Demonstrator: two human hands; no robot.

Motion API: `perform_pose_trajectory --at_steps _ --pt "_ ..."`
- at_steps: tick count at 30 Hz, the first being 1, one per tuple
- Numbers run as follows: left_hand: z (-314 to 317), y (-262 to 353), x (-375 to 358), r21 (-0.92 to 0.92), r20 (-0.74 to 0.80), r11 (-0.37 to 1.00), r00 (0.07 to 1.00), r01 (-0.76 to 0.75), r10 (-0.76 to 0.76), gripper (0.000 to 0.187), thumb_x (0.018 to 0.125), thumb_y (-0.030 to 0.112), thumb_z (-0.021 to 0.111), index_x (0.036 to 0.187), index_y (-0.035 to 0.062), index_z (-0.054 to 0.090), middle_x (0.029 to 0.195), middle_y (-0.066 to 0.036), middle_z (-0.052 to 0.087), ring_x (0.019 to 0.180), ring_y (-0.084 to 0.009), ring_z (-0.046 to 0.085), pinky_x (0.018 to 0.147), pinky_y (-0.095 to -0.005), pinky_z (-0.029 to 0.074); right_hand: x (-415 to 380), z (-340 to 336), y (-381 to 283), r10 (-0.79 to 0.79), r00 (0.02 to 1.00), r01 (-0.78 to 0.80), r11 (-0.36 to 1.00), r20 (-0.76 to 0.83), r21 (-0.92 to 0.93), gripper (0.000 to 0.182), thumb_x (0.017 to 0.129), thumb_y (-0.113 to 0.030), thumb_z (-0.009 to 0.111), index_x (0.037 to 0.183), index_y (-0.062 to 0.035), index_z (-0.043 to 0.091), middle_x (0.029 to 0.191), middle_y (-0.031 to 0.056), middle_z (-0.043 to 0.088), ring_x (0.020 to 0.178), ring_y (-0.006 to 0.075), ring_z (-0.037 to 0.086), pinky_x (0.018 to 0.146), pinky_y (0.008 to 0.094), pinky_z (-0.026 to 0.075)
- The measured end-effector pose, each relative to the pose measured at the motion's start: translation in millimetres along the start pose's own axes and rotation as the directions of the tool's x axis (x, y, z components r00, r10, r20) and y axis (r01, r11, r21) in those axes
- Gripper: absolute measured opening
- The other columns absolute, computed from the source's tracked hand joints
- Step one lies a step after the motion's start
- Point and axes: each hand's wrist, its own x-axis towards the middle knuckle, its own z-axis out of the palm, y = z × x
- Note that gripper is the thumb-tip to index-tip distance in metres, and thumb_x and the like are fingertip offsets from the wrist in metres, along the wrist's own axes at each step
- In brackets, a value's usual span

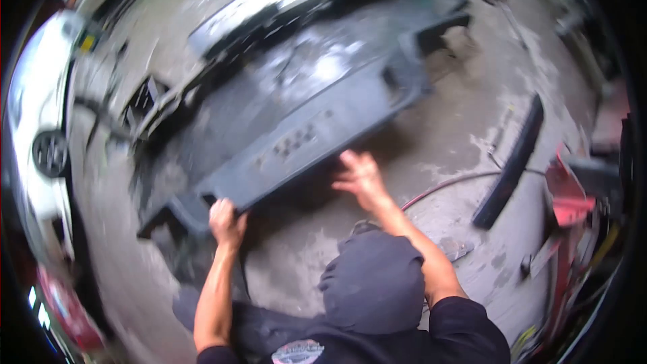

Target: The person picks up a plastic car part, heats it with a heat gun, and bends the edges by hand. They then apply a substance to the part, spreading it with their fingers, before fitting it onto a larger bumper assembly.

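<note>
A long grey vehicle bumper (303, 136) lies at a slant in front of me, with a cluster of small slots near its middle and a cutout toward each end. My left hand (228, 224) is closed around its near edge, close to the left end. Farther right, my right hand (360, 178) is open with its fingers spread, the fingertips right at the bumper's near edge by the middle. Nothing shows in that hand. The picture is somewhat blurred.
Behind the bumper lies a larger curved bumper cover (202, 84). A dark bar (510, 162) and a red hose (448, 183) are on the floor to the right. Red equipment (569, 189) stands at the right edge, and a white car (44, 114) at the left.
</note>
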Motion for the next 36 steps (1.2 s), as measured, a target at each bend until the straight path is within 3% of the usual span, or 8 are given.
perform_pose_trajectory --at_steps 6,16,19,22,24,28,33,36 --pt "18.6 20.3 -24.1 -0.017 0.123 0.991 0.984 0.135 -0.132 0.043 0.065 0.013 0.087 0.100 0.0079 0.062 0.101 -0.011 0.063 0.102 -0.0343 0.063 0.087 -0.0471 0.050 -1.2 8.0 -11.7 0.120 0.993 -0.120 0.993 -0.013 0.017 0.096 0.097 -0.048 0.077 0.162 -0.0021 0.023 0.168 0.0363 0.007 0.144 0.0654 0.036 0.097 0.0660 0.060" --pt "-44.1 -2.8 -49.1 -0.167 -0.011 0.975 0.988 0.147 -0.151 0.037 0.087 0.027 0.084 0.110 0.0048 0.065 0.108 -0.013 0.064 0.105 -0.0346 0.062 0.095 -0.0464 0.048 46.7 27.9 39.6 0.058 0.997 -0.062 0.996 -0.056 -0.064 0.031 0.097 -0.019 0.075 0.111 0.0072 0.066 0.114 0.0204 0.070 0.107 0.0373 0.072 0.088 0.0613 0.064" --pt "-77.2 -41.2 -55.2 -0.410 -0.371 0.642 0.524 0.648 -0.767 0.028 0.097 0.028 0.077 0.102 0.0038 0.063 0.098 -0.013 0.063 0.093 -0.0297 0.063 0.086 -0.0424 0.051 63.4 -5.8 50.9 0.103 0.991 -0.099 0.994 -0.085 0.047 0.018 0.095 -0.011 0.070 0.108 0.0013 0.068 0.113 0.0152 0.068 0.106 0.0351 0.071 0.093 0.0594 0.061" --pt "-86.8 -113.9 -100.9 -0.649 -0.537 0.315 -0.124 0.693 -0.834 0.035 0.103 0.036 0.072 0.093 0.0030 0.063 0.092 -0.008 0.064 0.089 -0.0213 0.063 0.081 -0.0393 0.053 71.2 -47.1 54.3 0.091 0.996 -0.088 0.988 -0.014 0.130 0.020 0.094 -0.009 0.069 0.112 -0.0018 0.066 0.118 0.0131 0.068 0.113 0.0329 0.068 0.099 0.0559 0.059" --pt "-121.1 -126.6 -112.7 -0.946 -0.034 -0.051 -0.255 0.321 -0.966 0.036 0.104 0.037 0.071 0.098 0.0024 0.063 0.098 -0.010 0.068 0.087 -0.0230 0.067 0.076 -0.0411 0.057 93.1 -87.1 41.8 0.079 0.997 -0.082 0.985 0.027 0.153 0.023 0.093 -0.008 0.068 0.114 -0.0026 0.066 0.118 0.0129 0.068 0.113 0.0313 0.068 0.098 0.0522 0.059" --pt "-117.3 -126.3 -101.6 -0.969 0.144 -0.146 0.022 -0.198 -0.989 0.031 0.102 0.029 0.074 0.107 -0.0013 0.066 0.106 -0.015 0.074 0.089 -0.0272 0.074 0.071 -0.0443 0.062 139.1 -147.5 -2.1 0.018 0.994 -0.033 0.990 0.110 0.135 0.014 0.092 -0.008 0.068 0.106 -0.0037 0.071 0.114 0.0107 0.074 0.109 0.0307 0.072 0.096 0.0485 0.059" --pt "-83.3 -91.6 -98.4 -0.911 0.372 -0.391 0.150 -0.131 -0.916 0.027 0.094 0.014 0.077 0.118 0.0067 0.067 0.114 -0.008 0.073 0.104 -0.0246 0.070 0.087 -0.0463 0.056 219.8 -210.8 -59.0 0.040 0.999 -0.042 0.994 0.021 0.100 0.028 0.103 -0.015 0.064 0.125 0.0011 0.065 0.128 0.0137 0.071 0.110 0.0326 0.071 0.108 0.0481 0.054" --pt "-91.8 -73.1 -81.6 -0.857 0.477 -0.498 0.163 -0.130 -0.863 0.023 0.094 0.017 0.079 0.114 0.0104 0.068 0.114 -0.003 0.072 0.104 -0.0202 0.069 0.082 -0.0424 0.055 170.9 -156.8 -95.3 0.136 0.933 -0.280 0.855 -0.332 -0.437 0.040 0.101 -0.031 0.070 0.133 -0.0075 0.063 0.123 0.0151 0.071 0.107 0.0337 0.072 0.098 0.0470 0.058"
